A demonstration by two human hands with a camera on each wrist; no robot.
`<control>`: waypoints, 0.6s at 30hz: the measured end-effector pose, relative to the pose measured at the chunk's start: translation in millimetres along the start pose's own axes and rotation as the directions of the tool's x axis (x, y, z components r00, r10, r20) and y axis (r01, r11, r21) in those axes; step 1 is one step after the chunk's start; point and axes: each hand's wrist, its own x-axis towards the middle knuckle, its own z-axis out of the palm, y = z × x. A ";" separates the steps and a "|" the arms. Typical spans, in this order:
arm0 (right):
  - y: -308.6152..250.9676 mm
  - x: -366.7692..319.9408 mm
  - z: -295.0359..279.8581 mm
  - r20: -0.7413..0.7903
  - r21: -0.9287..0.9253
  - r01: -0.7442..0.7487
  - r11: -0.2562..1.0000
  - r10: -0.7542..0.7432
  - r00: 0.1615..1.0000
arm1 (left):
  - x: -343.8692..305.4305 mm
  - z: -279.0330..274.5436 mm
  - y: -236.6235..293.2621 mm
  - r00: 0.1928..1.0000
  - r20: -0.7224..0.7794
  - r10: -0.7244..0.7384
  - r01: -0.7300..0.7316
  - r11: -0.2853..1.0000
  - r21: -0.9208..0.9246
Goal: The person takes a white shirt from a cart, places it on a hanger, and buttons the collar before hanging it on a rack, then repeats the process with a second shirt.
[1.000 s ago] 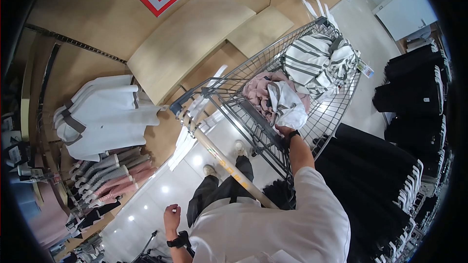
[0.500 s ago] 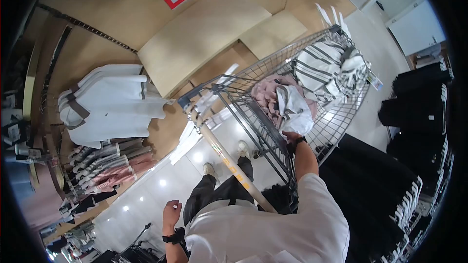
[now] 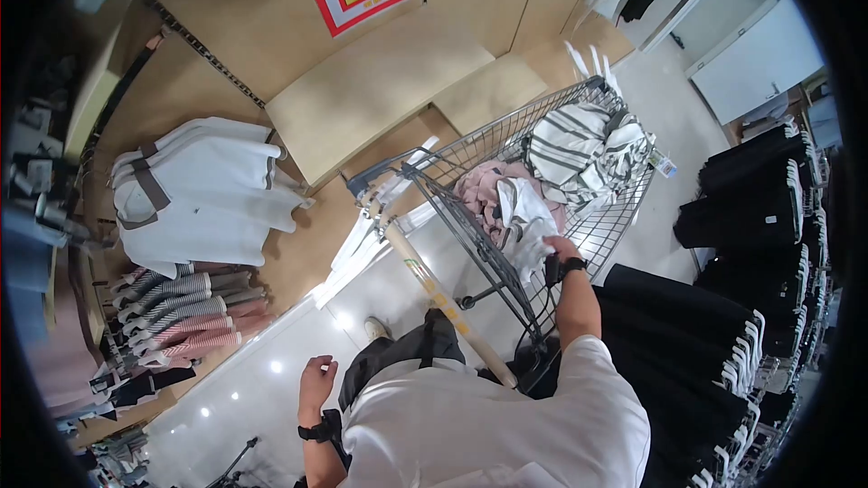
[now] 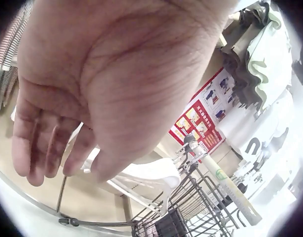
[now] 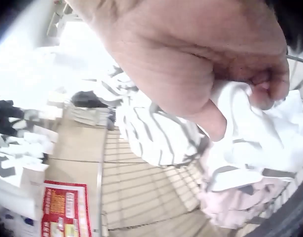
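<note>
Right hand (image 3: 562, 248) has slid over the last second from under the white garment (image 3: 527, 217) to the edge nearest the cart's right wall; left hand (image 3: 316, 383) hasn't moved. Garment: white with grey bands, crumpled, at the near end of the wire cart (image 3: 488, 136), lying on a pink garment (image 3: 476, 188). Striped top (image 3: 580, 146) fills the cart's far end. Room: bare floor (image 3: 271, 366) left of the cart, black clothes rack (image 3: 750, 217) close on the cart's right, wooden shelving (image 3: 380, 90) beyond its far end. Right hand: fingers and thumb curled tight, bunching the white fabric. Left hand: behind the cart handle (image 3: 436, 287), well clear, fingers hanging loose, holding nothing.
</note>
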 end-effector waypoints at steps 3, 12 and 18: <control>-82.9 -76.5 -15.3 -0.127 0.233 0.092 0.968 -0.063 0.990 | 27.1 -4.8 -19.0 0.995 0.003 0.105 -0.105 0.994 0.007; -257.6 -461.0 46.5 -0.140 0.602 0.773 0.200 -0.927 0.348 | 79.4 -55.1 109.5 0.797 0.310 0.518 -0.218 0.726 -0.652; -160.3 -591.1 132.0 -0.303 0.699 0.676 -0.233 -0.953 -0.015 | 43.7 -68.7 224.2 0.266 0.238 0.934 -0.015 0.251 -0.968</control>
